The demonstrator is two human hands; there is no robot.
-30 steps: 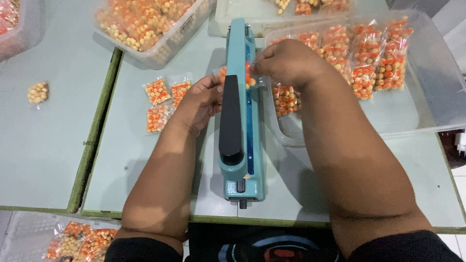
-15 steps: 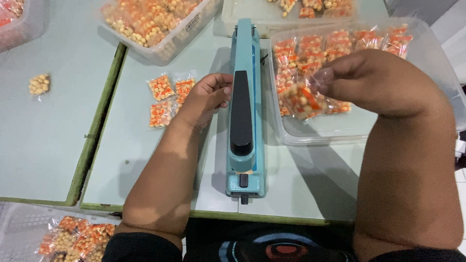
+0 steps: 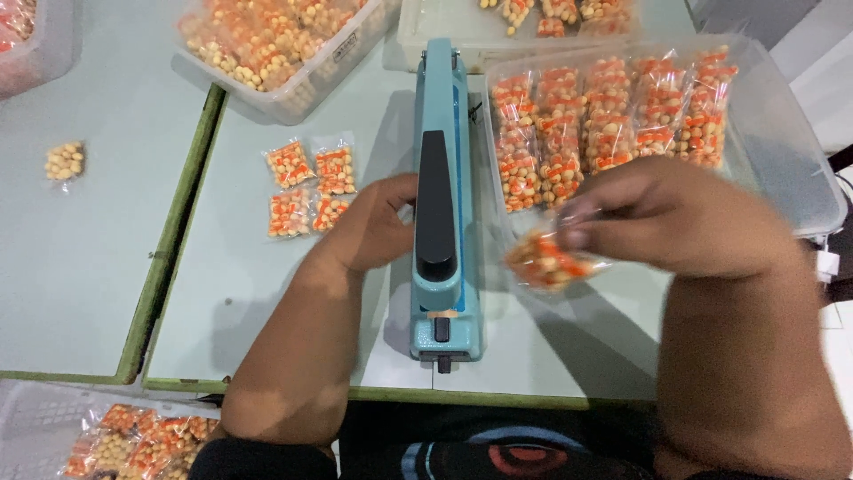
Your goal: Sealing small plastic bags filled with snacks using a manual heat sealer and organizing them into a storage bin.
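Observation:
A teal heat sealer (image 3: 444, 133) with a black handle lies lengthwise in the middle of the pale table. My left hand (image 3: 373, 227) rests against its left side, fingers curled, holding nothing that I can see. My right hand (image 3: 662, 218) is blurred, just right of the sealer, pinching a small clear packet of orange and cream candies (image 3: 546, 258) by its top edge. The packet hangs over the near rim of a clear tray (image 3: 791, 151) that holds rows of similar packets (image 3: 604, 111).
Several small packets (image 3: 306, 187) lie on the table left of the sealer. A clear tub of packets (image 3: 267, 44) stands at the back left, another tray (image 3: 533, 18) behind the sealer. A lone cream packet (image 3: 65, 161) lies far left. A basket of packets (image 3: 133, 436) sits below the table edge.
My right hand pulled the packet off the sealer, swung it right over the tray, then brought it down toward me. My left hand let go of it and slid down beside the sealer.

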